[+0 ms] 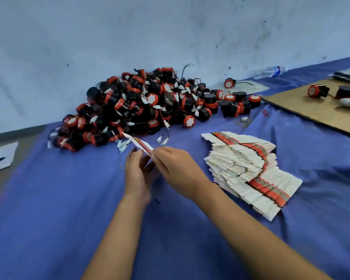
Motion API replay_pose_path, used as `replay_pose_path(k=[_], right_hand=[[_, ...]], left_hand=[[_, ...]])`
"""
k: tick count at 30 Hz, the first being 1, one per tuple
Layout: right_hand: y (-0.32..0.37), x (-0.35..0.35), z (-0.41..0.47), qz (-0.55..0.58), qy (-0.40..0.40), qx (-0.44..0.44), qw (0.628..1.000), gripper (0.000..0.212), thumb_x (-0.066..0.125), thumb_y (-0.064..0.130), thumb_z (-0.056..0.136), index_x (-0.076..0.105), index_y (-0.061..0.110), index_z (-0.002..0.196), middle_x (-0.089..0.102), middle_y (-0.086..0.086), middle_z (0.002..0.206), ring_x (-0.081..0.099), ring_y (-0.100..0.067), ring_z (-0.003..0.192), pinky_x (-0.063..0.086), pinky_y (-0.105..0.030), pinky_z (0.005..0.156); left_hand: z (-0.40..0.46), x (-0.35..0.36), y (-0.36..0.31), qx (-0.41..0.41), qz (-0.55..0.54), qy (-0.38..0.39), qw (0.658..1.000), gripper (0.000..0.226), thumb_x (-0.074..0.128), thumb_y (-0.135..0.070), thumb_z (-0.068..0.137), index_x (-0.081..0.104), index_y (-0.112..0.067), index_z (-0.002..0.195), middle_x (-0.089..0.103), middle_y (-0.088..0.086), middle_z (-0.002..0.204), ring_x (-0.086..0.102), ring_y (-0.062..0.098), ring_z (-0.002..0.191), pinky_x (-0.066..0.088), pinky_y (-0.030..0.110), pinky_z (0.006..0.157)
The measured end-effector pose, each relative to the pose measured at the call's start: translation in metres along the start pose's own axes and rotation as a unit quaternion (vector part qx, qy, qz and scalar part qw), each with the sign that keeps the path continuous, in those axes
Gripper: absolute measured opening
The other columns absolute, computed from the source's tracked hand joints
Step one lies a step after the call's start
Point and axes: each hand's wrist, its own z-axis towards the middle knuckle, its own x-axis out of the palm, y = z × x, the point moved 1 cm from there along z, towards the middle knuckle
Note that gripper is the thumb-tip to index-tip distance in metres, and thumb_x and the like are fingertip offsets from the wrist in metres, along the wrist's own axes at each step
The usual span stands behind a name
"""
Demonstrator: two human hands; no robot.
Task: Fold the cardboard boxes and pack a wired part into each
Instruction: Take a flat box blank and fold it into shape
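Blue cloth bench, both hands pinching a flat box; bet it creases crooked if they squeeze unevenly.

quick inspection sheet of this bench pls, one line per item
surface: blue cloth, wrinkled at right
job's things: flat box held up; fanned stack of flat boxes; pile of wired parts by the wall
clutter: water bottle, cardboard sheet, paper
grips: left hand and right hand both pinch the flat box
cables: thin leads tangled through the pile
surroundings: scuffed white wall
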Motion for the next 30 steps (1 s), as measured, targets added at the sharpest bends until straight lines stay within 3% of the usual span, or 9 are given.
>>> replay_pose_path(k=[4,6,8,12,16,20,24,28,30], right_hand=[[0.02,0.056,0.01,0.065,0.045,-0.05,0.996,0.035,0.042,0.03,0.109,0.066,0.007,0.096,0.066,-0.005,0.1,0.058,-0.025,0.094,0.048,-0.045,0.083],[0.021,0.073,0.018,0.109,0.022,-0.01,0.994,0.041,0.044,0.038,0.106,0.068,0.01,0.089,0.067,-0.001,0.099,0.059,-0.019,0.094,0.049,-0.042,0.084],[0.017,0.088,0.025,0.142,-0.051,0.055,0.987,0.03,0.055,0.039,0.102,0.069,0.013,0.105,0.06,0.005,0.11,0.057,-0.012,0.096,0.051,-0.037,0.086],[0.004,0.1,0.027,0.165,-0.083,0.164,0.969,0.05,0.061,0.056,0.093,0.055,0.023,0.13,0.04,0.014,0.123,0.055,-0.006,0.101,0.051,-0.03,0.088],[-0.006,0.098,0.024,0.203,-0.11,0.187,0.955,0.048,0.071,0.057,0.086,0.056,0.021,0.115,0.044,0.009,0.116,0.056,-0.008,0.1,0.046,-0.018,0.085],[-0.008,0.09,0.019,0.258,-0.152,0.198,0.933,0.031,0.074,0.048,0.089,0.059,0.02,0.09,0.051,0.002,0.102,0.055,-0.01,0.089,0.047,-0.023,0.077],[-0.002,0.082,0.015,0.279,-0.146,0.164,0.935,0.042,0.067,0.058,0.085,0.056,0.019,0.075,0.057,0.011,0.081,0.051,-0.016,0.088,0.041,-0.022,0.072],[0.007,0.081,0.014,0.267,-0.084,0.138,0.95,0.034,0.067,0.065,0.081,0.064,0.031,0.085,0.059,0.016,0.084,0.053,-0.008,0.091,0.043,-0.015,0.073],[0.01,0.08,0.014,0.31,-0.075,0.13,0.939,0.036,0.07,0.061,0.083,0.06,0.029,0.068,0.054,0.015,0.07,0.049,-0.004,0.081,0.041,-0.017,0.069]], left_hand=[[-0.009,-0.061,-0.018,-0.008,-0.06,-0.016,0.998,0.041,0.043,-0.02,0.1,0.081,-0.013,0.085,0.076,0.005,0.087,0.073,0.016,0.073,0.058,0.027,0.061],[-0.006,-0.073,-0.025,0.0,-0.062,-0.037,0.997,0.034,0.045,-0.016,0.1,0.078,-0.006,0.102,0.077,0.01,0.098,0.074,0.022,0.084,0.059,0.033,0.07],[0.0,-0.078,-0.026,0.037,-0.01,-0.067,0.997,0.024,0.049,-0.01,0.103,0.07,-0.003,0.114,0.078,0.01,0.102,0.074,0.024,0.087,0.06,0.032,0.069],[0.004,-0.076,-0.017,0.089,0.074,-0.029,0.993,0.027,0.05,-0.005,0.104,0.076,-0.011,0.11,0.08,0.01,0.104,0.076,0.021,0.09,0.062,0.03,0.071],[0.005,-0.076,-0.015,0.067,0.075,0.048,0.994,0.05,0.044,0.007,0.098,0.084,-0.024,0.096,0.08,0.009,0.106,0.077,0.019,0.095,0.062,0.031,0.076],[0.005,-0.081,-0.015,0.07,0.115,0.103,0.986,0.039,0.056,0.006,0.096,0.083,-0.021,0.101,0.078,0.011,0.114,0.075,0.024,0.104,0.062,0.035,0.085],[0.002,-0.087,-0.019,0.089,0.159,0.107,0.977,0.031,0.076,-0.013,0.083,0.08,-0.022,0.113,0.077,0.01,0.117,0.073,0.03,0.113,0.056,0.051,0.101],[0.0,-0.094,-0.027,0.121,0.213,0.086,0.966,0.04,0.078,-0.028,0.08,0.077,-0.024,0.12,0.077,0.005,0.118,0.072,0.028,0.115,0.056,0.056,0.101],[0.0,-0.097,-0.033,0.098,0.227,0.096,0.964,0.042,0.075,-0.035,0.078,0.077,-0.024,0.119,0.077,0.006,0.119,0.071,0.03,0.115,0.055,0.056,0.102]])
